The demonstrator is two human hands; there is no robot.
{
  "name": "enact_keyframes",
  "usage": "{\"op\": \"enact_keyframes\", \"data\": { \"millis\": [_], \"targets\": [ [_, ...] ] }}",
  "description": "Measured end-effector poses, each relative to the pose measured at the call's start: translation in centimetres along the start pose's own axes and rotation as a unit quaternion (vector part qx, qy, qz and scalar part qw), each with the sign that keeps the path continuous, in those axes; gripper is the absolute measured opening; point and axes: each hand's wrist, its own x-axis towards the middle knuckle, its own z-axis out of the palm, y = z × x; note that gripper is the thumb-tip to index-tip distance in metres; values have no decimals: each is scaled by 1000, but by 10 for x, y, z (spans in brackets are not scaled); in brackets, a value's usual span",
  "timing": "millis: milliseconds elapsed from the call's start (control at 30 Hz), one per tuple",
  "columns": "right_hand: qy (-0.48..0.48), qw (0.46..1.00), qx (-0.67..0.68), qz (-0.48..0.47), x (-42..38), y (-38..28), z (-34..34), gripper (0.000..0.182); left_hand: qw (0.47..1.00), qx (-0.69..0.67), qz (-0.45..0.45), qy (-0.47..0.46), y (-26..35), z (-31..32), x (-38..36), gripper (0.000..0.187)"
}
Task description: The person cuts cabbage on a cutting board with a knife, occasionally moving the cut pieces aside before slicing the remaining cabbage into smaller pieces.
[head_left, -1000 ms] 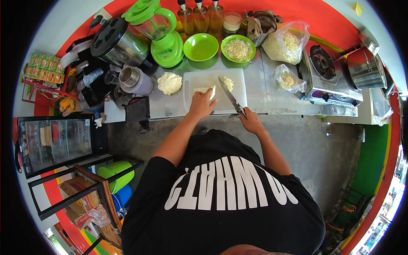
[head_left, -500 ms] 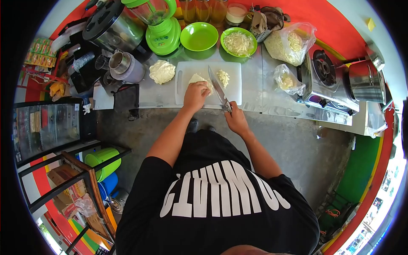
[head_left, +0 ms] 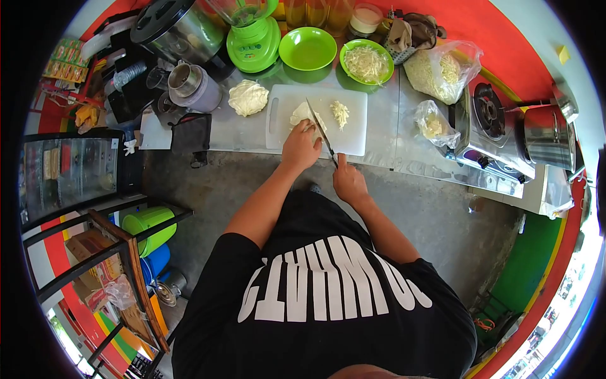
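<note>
My left hand (head_left: 301, 146) presses its bent fingertips onto a pale piece of cabbage (head_left: 302, 113) on the white cutting board (head_left: 357, 140), with the thumb out to the side. In my right hand (head_left: 349, 179) is the handle of a long kitchen knife (head_left: 320, 127), gripped just off the board's front edge. The blade slants up and left across the board, along the right side of the cabbage piece. To the right of the blade lies a small heap of cut shreds (head_left: 340, 114). A larger pale cabbage (head_left: 248, 98) sits left of the board.
Behind the board stand a green blender (head_left: 253, 45), an empty green bowl (head_left: 307, 49) and a green bowl of shreds (head_left: 367, 63). Rightward are a big bag of shreds (head_left: 434, 74), a small bag (head_left: 435, 125) and a gas stove (head_left: 489, 136). A black pouch (head_left: 190, 134) hangs over the left edge.
The knife blade has turned more edge-on and lies closer against the cabbage piece. My left hand's fingers have shifted on the piece, its thumb now apart. The whole view has shifted slightly.
</note>
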Motion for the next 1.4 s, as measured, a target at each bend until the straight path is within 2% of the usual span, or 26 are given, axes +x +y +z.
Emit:
{"op": "enact_keyframes", "data": {
  "millis": [133, 233, 300, 400, 600, 867, 1133, 1300, 1400],
  "targets": [
    [-37, 999, -30, -3, 5, -2, -2, 35, 1000, -16, -8, -22, -5, -2, 0, 38],
    [-41, 999, -34, 2, 5, -7, -5, 33, 999, -9, 26, -24, -6, -12, 5, 35],
    [-41, 999, -32, 5, 4, -9, -3, 32, 993, 5, 39, -114, -4, -23, 8, 28],
    [-35, 998, -50, 13, 4, -7, 3, 32, 989, 67, 89, -101, -6, -17, 4, 22],
    [13, 998, -57, -7, 0, -6, -2, 34, 979, 143, 96, -105, -4, -7, 4, 22],
    [68, 997, -31, -14, -15, 1, 8, 29, 980, 140, 89, -107, -6, -6, 6, 29],
    [52, 996, -76, 7, -31, 8, 11, 25, 978, 155, 99, -99, -7, -4, 7, 29],
    [23, 996, -85, 18, -23, 8, 8, 26, 977, 145, 143, -58, -16, 0, 8, 25],
    [5, 995, -100, 14, -18, 4, 8, 21, 980, 124, 140, -67, -16, -3, 9, 23]
  ]
}}
